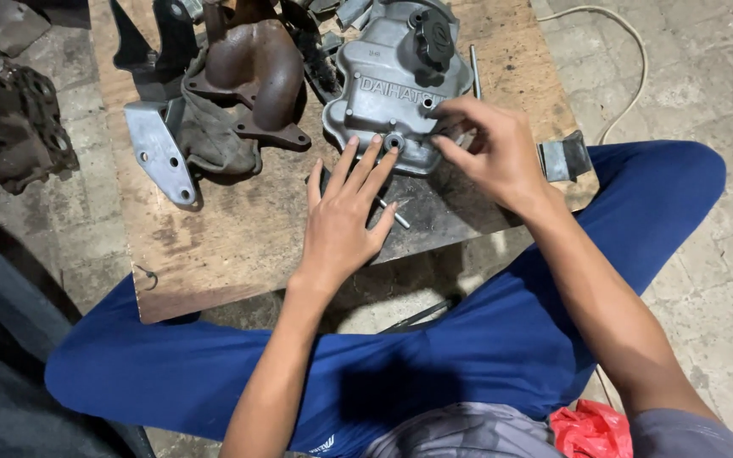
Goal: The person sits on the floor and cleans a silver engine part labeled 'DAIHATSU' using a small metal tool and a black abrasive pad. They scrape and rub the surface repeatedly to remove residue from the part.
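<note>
So from the head cam, my left hand [343, 222] lies flat and spread, grip holding nothing, fingertips on the near edge of the grey cast valve cover [396, 80], while my right hand [489, 148] has its grip pinched narrow at a bolt hole on that cover; I'd guess I'm mid-way, fasteners not all sorted, with a loose bolt [392, 212] lying by my left fingers. Cover sits on a worn wooden tabletop [231, 237] beside a rusty manifold [256, 72] and a bracket [159, 153], over a cracked concrete floor [706, 76].

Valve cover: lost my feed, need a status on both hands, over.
Left hand flat, fingertips on valve cover edge. Right hand fingers pinching at its lower rim. Loose bolt under left fingers on wooden board.
</note>
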